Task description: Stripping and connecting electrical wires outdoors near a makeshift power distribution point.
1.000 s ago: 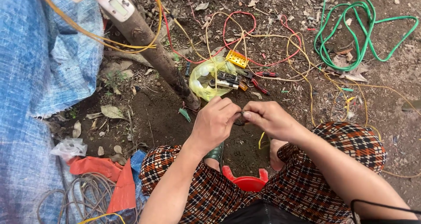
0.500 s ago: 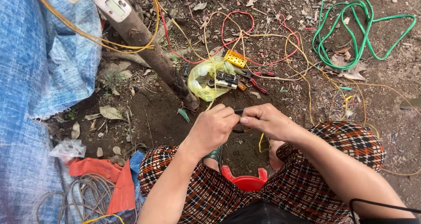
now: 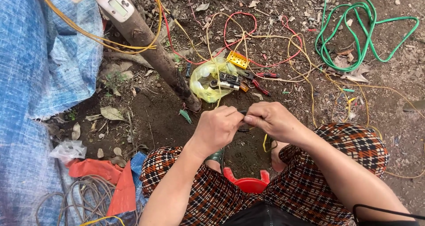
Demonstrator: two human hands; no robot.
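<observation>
Wire: a dark wire (image 3: 242, 127) is pinched between both hands, above the knees, over bare ground (image 3: 159, 115).
Left hand (image 3: 217, 129): closed on the wire, fingers curled, touching the right hand.
Right hand (image 3: 272, 119): closed on the same wire, thumb and fingertips together.
Bag: a yellow bag (image 3: 208, 80) with small parts lies just beyond the hands.
Cable: a green cable (image 3: 367, 31) is coiled far right, well apart.
Stool: a red stool (image 3: 250, 184) shows between the legs.
Tarp: a blue tarp (image 3: 40, 75) covers the left side.
</observation>
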